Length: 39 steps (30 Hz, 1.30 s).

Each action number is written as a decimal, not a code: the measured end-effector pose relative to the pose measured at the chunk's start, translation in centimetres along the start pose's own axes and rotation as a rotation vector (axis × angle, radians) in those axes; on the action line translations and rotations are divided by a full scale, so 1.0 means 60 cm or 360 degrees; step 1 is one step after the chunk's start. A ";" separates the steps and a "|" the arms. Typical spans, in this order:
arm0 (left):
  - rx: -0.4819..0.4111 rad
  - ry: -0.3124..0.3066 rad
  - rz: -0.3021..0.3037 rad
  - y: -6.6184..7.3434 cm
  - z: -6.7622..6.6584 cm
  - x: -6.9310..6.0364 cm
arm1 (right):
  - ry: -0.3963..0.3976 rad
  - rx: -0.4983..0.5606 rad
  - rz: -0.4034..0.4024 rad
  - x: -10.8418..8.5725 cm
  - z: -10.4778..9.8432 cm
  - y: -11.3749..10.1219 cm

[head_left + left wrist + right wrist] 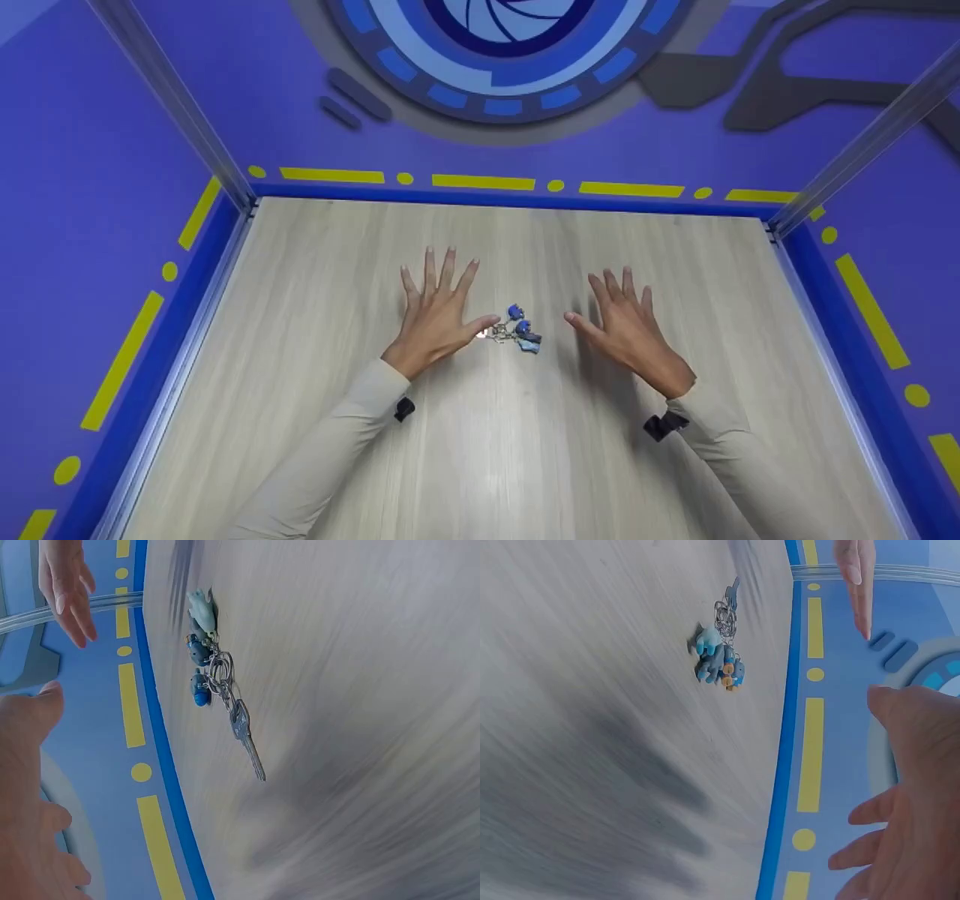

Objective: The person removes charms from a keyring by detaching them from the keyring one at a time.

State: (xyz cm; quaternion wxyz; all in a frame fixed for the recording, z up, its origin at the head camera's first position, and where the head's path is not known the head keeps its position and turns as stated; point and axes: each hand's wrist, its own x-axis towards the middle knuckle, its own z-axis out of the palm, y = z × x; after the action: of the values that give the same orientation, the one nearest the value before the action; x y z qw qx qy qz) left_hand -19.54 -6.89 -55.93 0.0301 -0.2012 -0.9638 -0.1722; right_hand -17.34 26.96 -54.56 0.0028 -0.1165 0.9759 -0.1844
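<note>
A keychain lies on the table between the two hands. Its metal key (247, 735) hangs off several silver rings (220, 669), and small blue figure charms (523, 328) are linked to them. One charm is a pale blue animal-like figure (202, 611). My left hand (435, 319) is held over the table with fingers spread and straight, its thumb overlapping the key end in the head view. On the other side, my right hand (628, 330) also has its fingers extended, apart from the charms. Neither hand holds anything.
The wood-grain table (480, 465) is bordered by blue walls (480, 161) with yellow marks at the back and both sides. Metal posts (180, 105) stand at the back corners. Dark straps (666, 426) sit near both wrists.
</note>
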 end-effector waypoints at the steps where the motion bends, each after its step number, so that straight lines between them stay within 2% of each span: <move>1: 0.0000 0.0017 0.0026 0.001 0.001 -0.002 | 0.0022 0.0011 -0.0016 -0.001 0.000 -0.001; 8: -0.0065 0.0273 0.0294 0.002 0.013 -0.015 | 0.0243 0.0101 -0.0188 -0.009 0.008 -0.003; 13: -0.0120 0.0378 0.0369 0.000 0.024 -0.026 | 0.0316 0.0195 -0.0261 -0.017 0.017 -0.005; 17: -0.0167 0.0396 0.0381 -0.002 0.032 -0.035 | 0.0348 0.0225 -0.0304 -0.023 0.023 -0.004; 26: -0.0221 0.0383 0.0397 -0.004 0.052 -0.053 | 0.0324 0.0300 -0.0324 -0.030 0.043 -0.009; 34: -0.0252 0.0449 0.0470 -0.005 0.081 -0.062 | 0.0389 0.0338 -0.0438 -0.028 0.082 -0.016; 39: -0.0205 0.0458 0.0484 -0.004 0.098 -0.067 | 0.0392 0.0372 -0.0476 -0.028 0.106 -0.024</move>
State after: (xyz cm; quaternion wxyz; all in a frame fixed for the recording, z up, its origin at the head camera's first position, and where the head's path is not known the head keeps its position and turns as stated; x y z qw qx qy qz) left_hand -15.90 -6.59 -62.04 0.1800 -0.3192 -0.8951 -0.2538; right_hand -15.04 23.75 -60.05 -0.1301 -0.2353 0.9128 -0.3074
